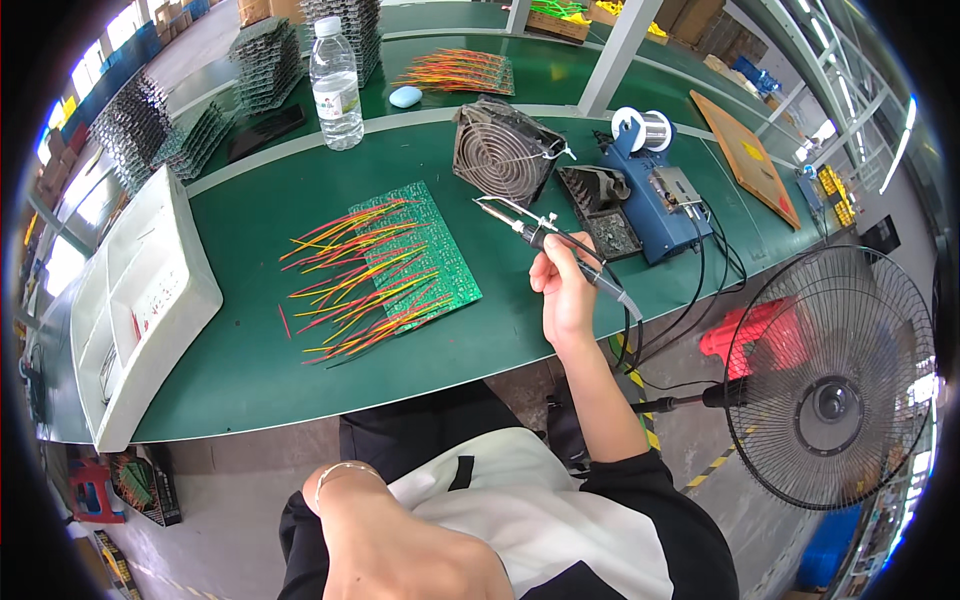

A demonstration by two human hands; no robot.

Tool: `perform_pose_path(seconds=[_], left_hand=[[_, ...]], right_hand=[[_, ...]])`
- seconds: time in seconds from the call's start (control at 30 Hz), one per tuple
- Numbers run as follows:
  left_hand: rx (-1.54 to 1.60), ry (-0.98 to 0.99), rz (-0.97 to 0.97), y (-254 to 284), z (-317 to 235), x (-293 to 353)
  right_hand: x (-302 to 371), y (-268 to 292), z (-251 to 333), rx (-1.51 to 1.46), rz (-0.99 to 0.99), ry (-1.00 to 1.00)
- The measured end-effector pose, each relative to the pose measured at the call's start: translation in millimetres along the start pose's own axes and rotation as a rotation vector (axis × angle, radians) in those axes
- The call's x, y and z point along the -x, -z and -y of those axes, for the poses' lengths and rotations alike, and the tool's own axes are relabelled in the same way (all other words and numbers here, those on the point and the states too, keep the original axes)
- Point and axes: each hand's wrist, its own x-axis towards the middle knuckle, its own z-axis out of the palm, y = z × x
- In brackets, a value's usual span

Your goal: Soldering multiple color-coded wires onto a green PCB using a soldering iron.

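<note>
My right hand [565, 295] is closed around a soldering iron [600, 280] with a thin wire-feed tube along it. The tip points left, raised above the table and apart from the boards. Left of it lies a green circuit board panel [430, 250], with rows of red, yellow and black wires [350, 270] sticking out over its left side. My left hand [415, 560] is raised close in front of my body at the lower edge, a bracelet at its wrist. Its fingers are out of sight.
A blue soldering station [650, 205] with a solder spool [645, 130] stands right, beside a small fume fan [505, 155]. A white foam tray [150, 290] sits left. Behind are a water bottle [336, 90], stacked boards [265, 65] and another wired panel [490, 72]. A floor fan [830, 390] stands right.
</note>
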Motion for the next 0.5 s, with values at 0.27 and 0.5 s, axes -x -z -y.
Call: perform_pose_path(seconds=[0.27, 0.5], left_hand=[[0.133, -0.076, -0.100, 4, 0, -6], [0.188, 0.018, -0.057, 0, -19, 8]], right_hand=[[0, -2, -2, 0.015, 0.014, 0.034], [1, -8, -2, -0.051, 0.038, 0.021]])
